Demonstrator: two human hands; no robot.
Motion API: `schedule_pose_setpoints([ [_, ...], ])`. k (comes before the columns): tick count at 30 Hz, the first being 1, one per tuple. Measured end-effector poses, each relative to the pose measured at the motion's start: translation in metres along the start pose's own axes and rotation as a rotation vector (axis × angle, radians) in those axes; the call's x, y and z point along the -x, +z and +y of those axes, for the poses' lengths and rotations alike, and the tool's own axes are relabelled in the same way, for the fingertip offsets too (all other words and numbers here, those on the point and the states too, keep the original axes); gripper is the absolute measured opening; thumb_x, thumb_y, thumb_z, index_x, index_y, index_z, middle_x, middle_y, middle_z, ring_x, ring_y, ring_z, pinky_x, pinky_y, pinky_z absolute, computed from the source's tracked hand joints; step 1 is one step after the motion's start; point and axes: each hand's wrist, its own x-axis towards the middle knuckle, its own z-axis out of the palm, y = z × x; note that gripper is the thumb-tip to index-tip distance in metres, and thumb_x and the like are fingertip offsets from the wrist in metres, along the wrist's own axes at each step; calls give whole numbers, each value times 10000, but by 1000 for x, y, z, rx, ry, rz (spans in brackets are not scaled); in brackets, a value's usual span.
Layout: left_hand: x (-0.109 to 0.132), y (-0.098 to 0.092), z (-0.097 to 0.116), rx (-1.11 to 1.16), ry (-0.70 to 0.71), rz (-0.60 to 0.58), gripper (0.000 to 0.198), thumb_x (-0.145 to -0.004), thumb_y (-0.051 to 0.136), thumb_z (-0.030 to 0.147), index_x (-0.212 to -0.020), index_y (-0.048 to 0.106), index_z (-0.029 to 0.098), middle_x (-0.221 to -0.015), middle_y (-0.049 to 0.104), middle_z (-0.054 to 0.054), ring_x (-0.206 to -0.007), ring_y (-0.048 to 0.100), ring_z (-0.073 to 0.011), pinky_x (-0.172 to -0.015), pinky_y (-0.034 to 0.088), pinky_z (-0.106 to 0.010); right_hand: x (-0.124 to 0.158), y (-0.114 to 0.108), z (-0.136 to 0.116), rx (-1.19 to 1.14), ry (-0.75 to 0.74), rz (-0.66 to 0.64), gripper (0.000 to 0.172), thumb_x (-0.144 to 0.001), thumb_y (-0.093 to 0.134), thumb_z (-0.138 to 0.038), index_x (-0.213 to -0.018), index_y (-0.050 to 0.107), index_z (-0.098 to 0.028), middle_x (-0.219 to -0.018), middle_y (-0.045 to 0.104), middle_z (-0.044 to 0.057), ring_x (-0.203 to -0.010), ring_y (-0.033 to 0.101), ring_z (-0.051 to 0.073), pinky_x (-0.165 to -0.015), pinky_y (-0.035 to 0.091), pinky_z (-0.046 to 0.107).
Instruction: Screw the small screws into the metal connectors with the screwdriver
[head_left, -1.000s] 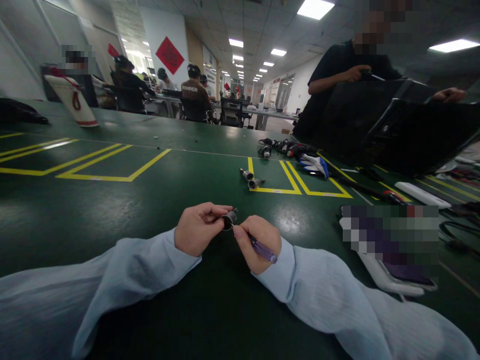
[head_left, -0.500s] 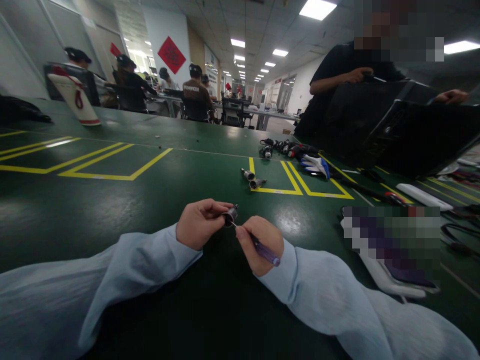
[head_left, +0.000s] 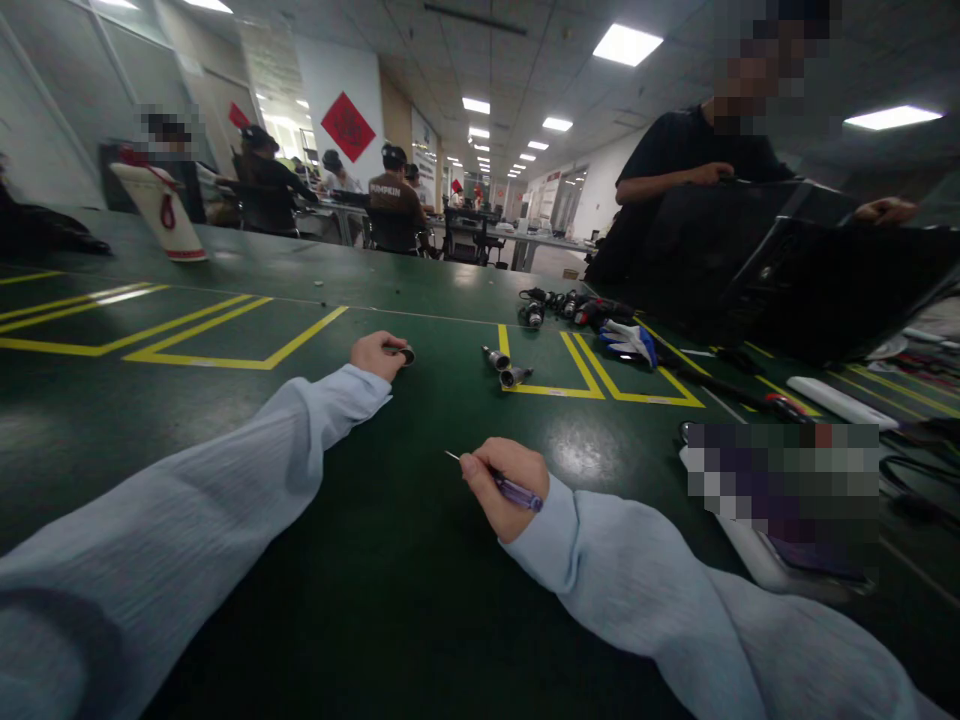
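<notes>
My left hand [head_left: 379, 357] is stretched forward at the table surface, fingers closed on a small cup-shaped metal piece [head_left: 407, 354]; its rim peeks out past the fingertips. Nearer to me, my right hand [head_left: 510, 488] grips a small screwdriver [head_left: 519, 494] with a translucent purple handle. Its thin metal tip points up and left, touching nothing. To the right of my left hand lie two similar metal pieces, each with a narrow stem: one [head_left: 495, 357] behind, the other [head_left: 514, 377] in front, close together by a yellow tape line.
Farther back on the green table [head_left: 337, 560] are dark cabled tools [head_left: 555, 303] and a blue-white glove [head_left: 628, 342]. A phone-like device [head_left: 780, 520], partly pixelated, lies at right. A white cup [head_left: 161, 215] stands far left. Across the table, a person [head_left: 690, 170] holds a large black case [head_left: 765, 255].
My left hand has moved forward and left with the metal piece, away from the screwdriver tip. My right hand has stayed nearly in place, still gripping the screwdriver.
</notes>
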Motion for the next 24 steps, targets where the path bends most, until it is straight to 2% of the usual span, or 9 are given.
schedule_pose_setpoints([
  [4,-18,11,-6,-92,56,-39,189,-591,548,126,-765,618,101,-879,665,-107,-771,611,-212,-748,457,-298,-5,7,2,-25,36,6,260,-814,415,-285,-602,518,-177,-558,500,-8,-544,487,97,-553,386,227],
  [8,-26,21,-6,-136,128,-74,203,-604,540,145,-787,621,111,-918,662,-82,-776,606,-169,-751,453,-247,-8,11,4,-55,88,4,278,-810,424,-294,-581,524,-174,-528,502,-11,-520,482,94,-538,377,224],
  [13,-28,28,-1,-158,232,-150,191,-613,533,148,-777,629,132,-930,664,-67,-780,610,-166,-736,464,-238,-11,15,4,-98,139,-19,280,-804,434,-292,-576,534,-162,-513,504,-7,-500,482,95,-518,370,223],
  [17,-26,32,3,-159,297,-207,262,-616,537,148,-856,641,126,-919,669,-60,-787,614,-152,-742,463,-206,-12,17,1,-110,152,-24,272,-798,444,-293,-581,543,-163,-510,512,-8,-497,486,96,-512,368,221],
  [24,-27,34,4,-198,285,-216,310,-620,524,138,-898,655,98,-854,680,-75,-783,625,-181,-756,476,-239,-13,16,-1,-169,214,-46,270,-787,453,-282,-571,552,-154,-502,513,-11,-491,489,90,-505,374,209],
])
